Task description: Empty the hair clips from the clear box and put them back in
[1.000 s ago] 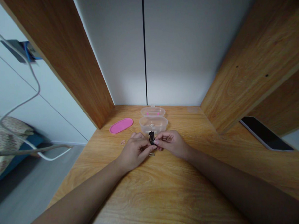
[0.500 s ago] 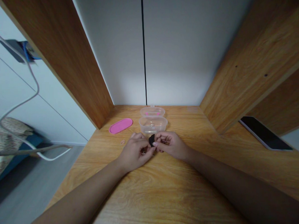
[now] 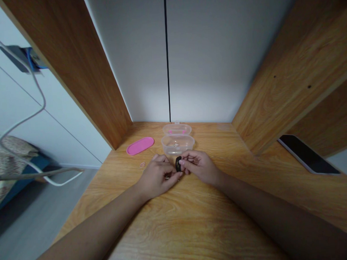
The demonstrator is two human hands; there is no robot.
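On the wooden table (image 3: 177,225), the left hand (image 3: 156,176) and the right hand (image 3: 200,165) are close together, before an open transparent container (image 3: 164,145). A pink tray (image 3: 140,146) lies to its left. Between the hands is a black object (image 3: 178,164): the right hand's grip pinches it; whether the left one is closed, I cannot tell. A pinkish ring (image 3: 142,165) lies near.

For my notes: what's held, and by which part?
The right hand pinches a small black item by its right edge; the left hand may touch it.
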